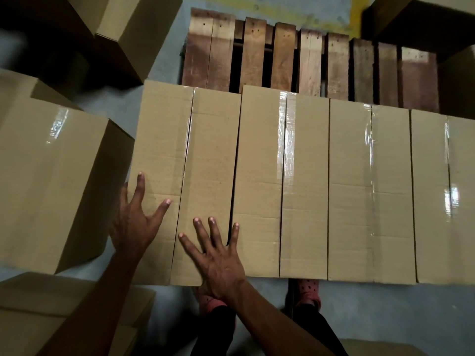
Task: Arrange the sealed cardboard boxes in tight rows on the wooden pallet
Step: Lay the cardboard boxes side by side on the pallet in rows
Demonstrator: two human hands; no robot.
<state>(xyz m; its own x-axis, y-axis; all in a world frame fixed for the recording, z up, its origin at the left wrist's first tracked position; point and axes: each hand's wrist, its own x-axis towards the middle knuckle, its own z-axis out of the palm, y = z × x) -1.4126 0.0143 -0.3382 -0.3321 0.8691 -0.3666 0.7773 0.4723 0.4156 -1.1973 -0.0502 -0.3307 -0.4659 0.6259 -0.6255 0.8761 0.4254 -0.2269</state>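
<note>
Several sealed cardboard boxes stand side by side in one row on the near part of the wooden pallet (311, 65). My left hand (135, 222) lies on the left edge of the leftmost box (180, 155), fingers spread and straight. My right hand (218, 258) presses flat on the near end of the same box, one finger over the narrow gap to the second box (280, 181). A third box (370, 191) and a fourth box (444, 201) follow to the right, tight together. The pallet's far slats are bare.
More boxes stand on the grey floor: a large one at left (51, 176), one at lower left (51, 312), one at upper left (133, 29). Dark stacked boxes fill the upper right (421, 24). My feet in pink shoes (307, 291) are by the pallet's near edge.
</note>
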